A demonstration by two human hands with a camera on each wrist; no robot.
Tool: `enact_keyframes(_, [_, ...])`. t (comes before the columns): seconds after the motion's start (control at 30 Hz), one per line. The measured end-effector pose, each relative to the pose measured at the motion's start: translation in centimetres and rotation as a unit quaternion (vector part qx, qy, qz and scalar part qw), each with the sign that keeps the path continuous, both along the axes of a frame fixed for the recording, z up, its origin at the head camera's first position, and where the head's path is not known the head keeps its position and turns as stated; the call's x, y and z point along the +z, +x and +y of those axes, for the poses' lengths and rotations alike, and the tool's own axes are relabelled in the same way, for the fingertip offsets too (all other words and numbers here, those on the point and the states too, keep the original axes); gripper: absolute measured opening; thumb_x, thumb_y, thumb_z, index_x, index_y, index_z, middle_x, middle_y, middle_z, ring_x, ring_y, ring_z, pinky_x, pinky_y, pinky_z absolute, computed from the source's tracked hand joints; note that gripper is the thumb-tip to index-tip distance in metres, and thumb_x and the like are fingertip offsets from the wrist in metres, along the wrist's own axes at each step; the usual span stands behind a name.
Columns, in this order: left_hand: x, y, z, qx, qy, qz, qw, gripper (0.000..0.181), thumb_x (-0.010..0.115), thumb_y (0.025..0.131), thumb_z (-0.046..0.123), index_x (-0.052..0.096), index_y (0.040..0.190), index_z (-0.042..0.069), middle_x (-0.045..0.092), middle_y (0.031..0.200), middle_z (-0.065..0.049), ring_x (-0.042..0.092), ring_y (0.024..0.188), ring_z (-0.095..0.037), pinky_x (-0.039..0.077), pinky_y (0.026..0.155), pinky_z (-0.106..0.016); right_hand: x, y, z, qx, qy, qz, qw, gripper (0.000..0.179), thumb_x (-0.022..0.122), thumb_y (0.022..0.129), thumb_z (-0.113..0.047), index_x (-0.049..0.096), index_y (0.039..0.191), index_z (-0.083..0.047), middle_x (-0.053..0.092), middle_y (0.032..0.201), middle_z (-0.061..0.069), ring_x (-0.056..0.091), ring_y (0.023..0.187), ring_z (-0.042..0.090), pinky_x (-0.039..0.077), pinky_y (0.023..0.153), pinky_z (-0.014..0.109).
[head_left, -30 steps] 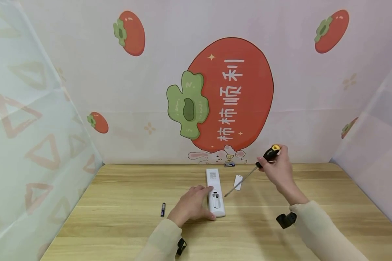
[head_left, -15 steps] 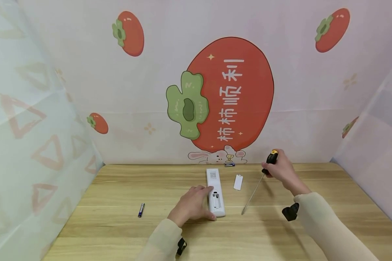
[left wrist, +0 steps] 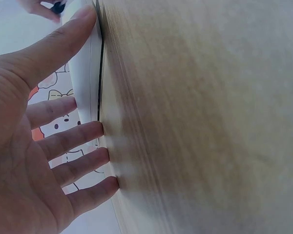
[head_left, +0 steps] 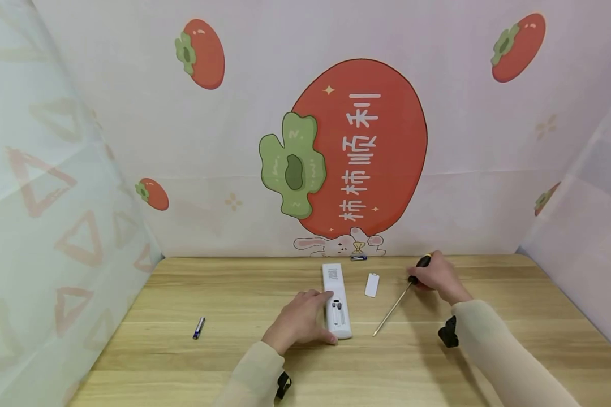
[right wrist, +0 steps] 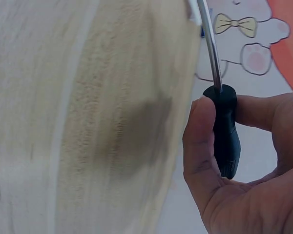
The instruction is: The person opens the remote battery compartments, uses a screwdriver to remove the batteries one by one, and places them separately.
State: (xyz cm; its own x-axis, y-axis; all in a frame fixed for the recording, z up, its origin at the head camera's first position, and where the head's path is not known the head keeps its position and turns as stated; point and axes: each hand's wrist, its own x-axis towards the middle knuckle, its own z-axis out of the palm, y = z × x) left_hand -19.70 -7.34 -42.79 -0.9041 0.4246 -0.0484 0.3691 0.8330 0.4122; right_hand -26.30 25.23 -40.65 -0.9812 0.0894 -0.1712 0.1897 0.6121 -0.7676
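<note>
A white remote control [head_left: 331, 282] lies back side up, its battery compartment uncovered. My left hand [head_left: 300, 317] rests at its left side, thumb and index fingertip touching it. In the left wrist view the left fingers [left wrist: 73, 139] are spread and fairly straight, with several tips down by the tabletop. To the right, my right hand [head_left: 438, 277] grips the black handle of a screwdriver [head_left: 394, 308], whose shaft slants down toward the near left. The right wrist view shows thumb and fingers around the screwdriver handle [right wrist: 225, 131]. A loose AAA-looking battery [head_left: 198, 328] lies left of the left hand.
A white battery cover [head_left: 371, 285] lies between the remote and the right hand. Another battery [head_left: 358, 258] sits at the back of the wooden table [head_left: 244, 282], against the printed backdrop [head_left: 244, 226]. Fabric walls stand at both sides.
The right hand has drawn the screwdriver away from the remote, to the right, and lowered it. The battery at the left has rolled farther left. The left hand has stayed put.
</note>
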Motion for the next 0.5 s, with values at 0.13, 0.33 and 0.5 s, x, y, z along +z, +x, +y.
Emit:
enact_keyframes(0.13, [0.0, 0.1, 0.0, 0.0, -0.001, 0.0, 1.0, 0.096, 0.094, 0.067, 0.046, 0.054, 0.147, 0.012, 0.059, 0.137, -0.011, 0.054, 0.124, -0.031, 0.048, 0.101, -0.047, -0.8, -0.3, -0.1, -0.002, 0.008, -0.012, 0.9999, 0.059, 0.071, 0.09, -0.017, 0.035, 0.123, 0.017, 0.062, 0.081, 0.019, 0.067, 0.056, 0.019, 0.058, 0.057, 0.032])
enact_keyframes(0.33, [-0.1, 0.1, 0.1, 0.005, -0.003, -0.002, 1.0, 0.096, 0.093, 0.068, 0.047, 0.053, 0.148, 0.013, 0.057, 0.14, -0.011, 0.053, 0.127, -0.032, 0.047, 0.103, -0.048, -1.7, -1.0, -0.1, -0.005, 0.013, -0.023, 0.9996, 0.06, 0.071, 0.089, -0.018, 0.035, 0.124, 0.015, 0.063, 0.076, 0.016, 0.067, 0.053, 0.016, 0.057, 0.055, 0.029])
enact_keyframes(0.5, [-0.1, 0.2, 0.1, 0.007, -0.005, -0.004, 1.0, 0.096, 0.093, 0.068, 0.047, 0.053, 0.149, 0.013, 0.057, 0.141, -0.011, 0.053, 0.129, -0.033, 0.046, 0.104, -0.049, -2.0, -1.3, 0.0, -0.013, 0.012, -0.031, 0.9994, 0.048, 0.072, 0.089, -0.018, 0.045, 0.113, 0.014, 0.065, 0.07, 0.015, 0.067, 0.052, 0.017, 0.056, 0.054, 0.028])
